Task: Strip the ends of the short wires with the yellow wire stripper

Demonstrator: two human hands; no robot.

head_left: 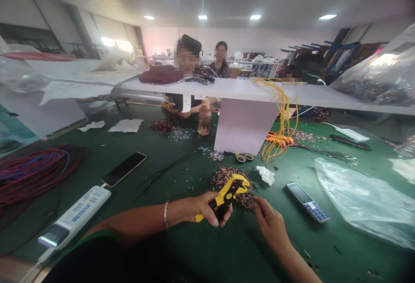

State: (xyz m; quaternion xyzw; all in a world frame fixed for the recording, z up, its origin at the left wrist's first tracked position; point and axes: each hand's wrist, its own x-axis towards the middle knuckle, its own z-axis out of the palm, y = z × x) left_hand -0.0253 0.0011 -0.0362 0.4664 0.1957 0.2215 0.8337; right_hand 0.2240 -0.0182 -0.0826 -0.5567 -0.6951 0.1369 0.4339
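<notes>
My left hand (210, 210) is wrapped round the handles of a yellow and black wire stripper (229, 195), its jaws pointing up and to the right. Under and behind the tool lies a heap of small copper-coloured pieces (222, 175) on the green table. My right hand (267, 219) is at the heap's right edge, thumb and forefinger pinched together. What those fingertips hold, if anything, is too small to make out. A crumpled white tissue (266, 175) lies just beyond this hand.
A keypad phone (307, 202) and a clear plastic bag (366, 200) lie right. Left are a smartphone (124, 169), a white power bank (76, 217) and coiled red and blue wires (35, 170). Yellow wires (282, 118) hang from the raised white shelf (233, 89). A co-worker (188, 56) sits opposite.
</notes>
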